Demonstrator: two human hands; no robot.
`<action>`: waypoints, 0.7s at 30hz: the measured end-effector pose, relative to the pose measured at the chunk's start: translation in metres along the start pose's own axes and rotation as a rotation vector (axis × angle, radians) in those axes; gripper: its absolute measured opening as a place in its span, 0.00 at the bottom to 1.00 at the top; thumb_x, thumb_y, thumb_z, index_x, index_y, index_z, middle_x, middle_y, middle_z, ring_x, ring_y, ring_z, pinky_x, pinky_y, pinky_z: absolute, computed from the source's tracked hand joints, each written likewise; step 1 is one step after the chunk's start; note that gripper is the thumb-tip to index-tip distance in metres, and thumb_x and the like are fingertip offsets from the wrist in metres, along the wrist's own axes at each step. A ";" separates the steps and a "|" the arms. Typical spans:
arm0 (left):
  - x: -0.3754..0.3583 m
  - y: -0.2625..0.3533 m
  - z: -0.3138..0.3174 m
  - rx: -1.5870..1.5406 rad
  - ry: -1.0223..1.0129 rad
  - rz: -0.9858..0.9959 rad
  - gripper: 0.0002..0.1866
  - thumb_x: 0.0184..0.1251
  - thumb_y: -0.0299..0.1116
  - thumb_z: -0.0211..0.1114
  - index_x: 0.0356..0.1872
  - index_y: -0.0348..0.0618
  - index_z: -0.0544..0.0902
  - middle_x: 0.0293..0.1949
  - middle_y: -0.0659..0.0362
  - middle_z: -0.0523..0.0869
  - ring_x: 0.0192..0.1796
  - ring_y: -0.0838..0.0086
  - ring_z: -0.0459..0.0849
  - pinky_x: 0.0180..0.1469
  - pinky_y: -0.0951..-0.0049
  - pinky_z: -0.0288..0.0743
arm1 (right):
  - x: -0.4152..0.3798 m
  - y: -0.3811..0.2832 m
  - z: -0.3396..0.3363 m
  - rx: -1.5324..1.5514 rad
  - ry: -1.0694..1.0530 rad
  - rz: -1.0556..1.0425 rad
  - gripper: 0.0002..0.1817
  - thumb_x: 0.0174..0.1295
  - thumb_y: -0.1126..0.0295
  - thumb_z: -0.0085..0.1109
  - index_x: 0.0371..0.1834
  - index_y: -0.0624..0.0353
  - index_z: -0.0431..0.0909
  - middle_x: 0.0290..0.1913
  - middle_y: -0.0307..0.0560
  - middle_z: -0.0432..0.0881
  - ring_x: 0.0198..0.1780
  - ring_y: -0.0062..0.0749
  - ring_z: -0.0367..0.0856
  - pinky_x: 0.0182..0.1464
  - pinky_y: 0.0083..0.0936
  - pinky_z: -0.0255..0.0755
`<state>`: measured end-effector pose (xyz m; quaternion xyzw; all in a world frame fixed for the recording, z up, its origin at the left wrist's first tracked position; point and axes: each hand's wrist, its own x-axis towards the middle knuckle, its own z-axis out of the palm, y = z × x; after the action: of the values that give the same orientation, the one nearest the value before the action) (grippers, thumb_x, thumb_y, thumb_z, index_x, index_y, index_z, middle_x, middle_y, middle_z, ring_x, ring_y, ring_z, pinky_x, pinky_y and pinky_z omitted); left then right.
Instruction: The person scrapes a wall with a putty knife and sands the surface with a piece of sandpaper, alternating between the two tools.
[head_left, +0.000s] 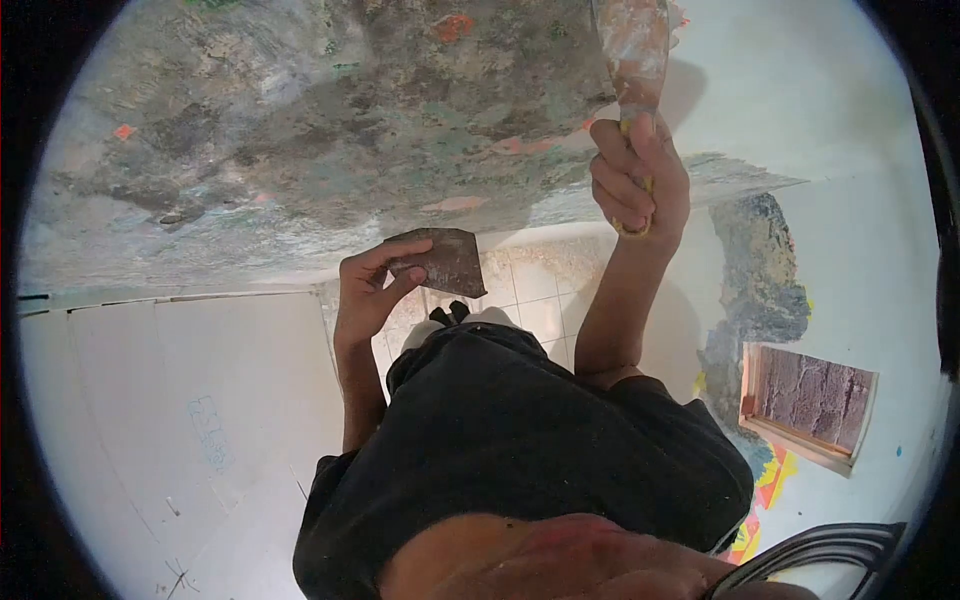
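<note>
Scraper [635,45] with a long, flared metal blade, smeared whitish and brown, stands up from my right hand [640,185] in the head view. The right fingers are closed around its handle, where bits of yellow show between the knuckles. The blade lies beyond those fingers, over the edge of a mottled wall surface [300,120]; whether it touches, I cannot tell.

My left hand [375,285] pinches a flat, angular plate [450,262] between thumb and fingers, its dull brown-grey face streaked with pale residue. Beyond both sets of fingers, the wall surface is rough grey-green and brown, with orange flecks. Past the plate, between the hands, I make out pale square floor tiles [540,315].

To the right of the right fingers, a smooth white wall [860,240] carries a rough grey-and-tan patch [765,260], then a framed recess [815,400] showing a coarse purplish, brick-like face. On the left fingers' outer side, a white panel [270,380] bears blue marks [212,435], too faint for me to read.
</note>
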<state>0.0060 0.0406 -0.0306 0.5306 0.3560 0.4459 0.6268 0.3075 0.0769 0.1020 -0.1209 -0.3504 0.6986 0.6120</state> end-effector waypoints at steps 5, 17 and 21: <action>-0.002 0.003 0.003 0.051 0.004 -0.004 0.17 0.61 0.17 0.70 0.52 0.35 0.85 0.50 0.53 0.87 0.53 0.73 0.83 0.57 0.72 0.76 | 0.012 -0.003 0.009 0.041 -0.024 -0.007 0.19 0.78 0.65 0.44 0.67 0.58 0.61 0.23 0.36 0.61 0.11 0.10 0.55 0.07 0.08 0.56; -0.013 0.002 -0.007 0.001 0.090 -0.027 0.17 0.60 0.16 0.69 0.51 0.34 0.85 0.49 0.53 0.88 0.51 0.74 0.84 0.57 0.72 0.77 | 0.006 -0.008 0.014 0.016 0.005 0.018 0.21 0.76 0.67 0.49 0.69 0.56 0.65 0.22 0.33 0.60 0.11 0.10 0.55 0.07 0.09 0.52; -0.012 0.005 -0.003 0.054 0.058 -0.008 0.18 0.59 0.17 0.71 0.52 0.35 0.85 0.49 0.53 0.88 0.52 0.73 0.84 0.56 0.72 0.77 | 0.001 -0.013 0.018 -0.007 0.050 0.013 0.19 0.76 0.67 0.48 0.67 0.57 0.65 0.22 0.33 0.60 0.11 0.10 0.55 0.07 0.09 0.53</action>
<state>-0.0021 0.0305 -0.0261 0.5329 0.3882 0.4487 0.6033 0.3065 0.0719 0.1234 -0.1431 -0.3367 0.6980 0.6156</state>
